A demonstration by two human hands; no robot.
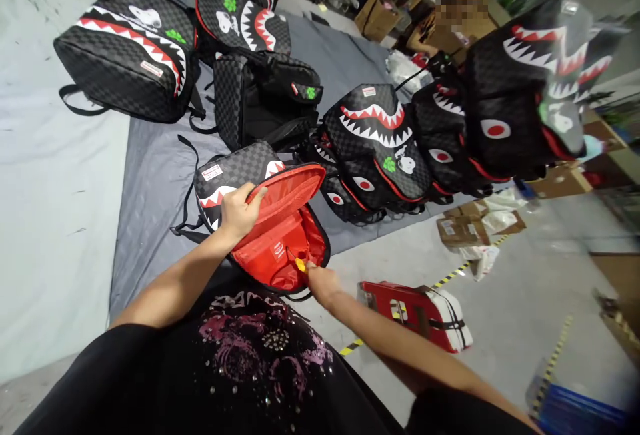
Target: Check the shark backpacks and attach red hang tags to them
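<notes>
An open backpack [280, 235] with a grey checkered outside, shark-teeth print and red lining lies in front of me on a grey sheet [150, 181]. My left hand [240, 211] grips the edge of its raised red flap. My right hand [320, 281] is closed in a pinch on a small yellow-orange piece [300, 264] at the bag's lower rim; it may be a zipper pull.
Several matching shark-print backpacks lie on the sheet at the back [130, 48] and in a row to the right [380, 141]. A red and white pack [420, 315] lies on the floor by my right arm. Cardboard boxes [460, 228] and a person [450, 21] are beyond.
</notes>
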